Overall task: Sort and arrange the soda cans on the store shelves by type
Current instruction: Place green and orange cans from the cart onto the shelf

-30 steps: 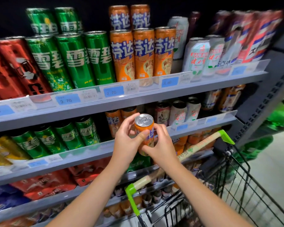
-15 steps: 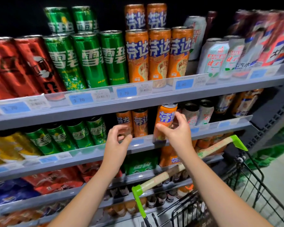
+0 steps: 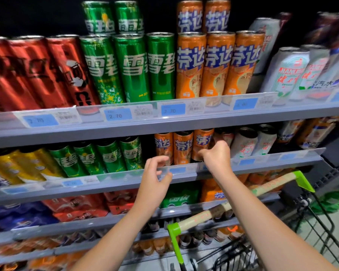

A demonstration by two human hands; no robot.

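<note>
I see my right hand [image 3: 216, 156] at the middle shelf [image 3: 184, 178], its grip curled against the third orange can [image 3: 203, 143], which stands upright beside two matching orange cans [image 3: 173, 147]; whether it truly clasps it I cannot tell. My left hand [image 3: 155, 178] hovers loosely open, holding nothing, just before the shelf edge.

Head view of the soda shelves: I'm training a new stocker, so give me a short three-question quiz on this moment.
1. True or false: the left hand holds a can.
2. Which cans stand directly left of the orange cans on the second shelf? A) red B) green C) white
3. Fill in: the right hand is at the ___ cans.

Key: 1 false; 2 B, the green cans; 3 orange.
</note>
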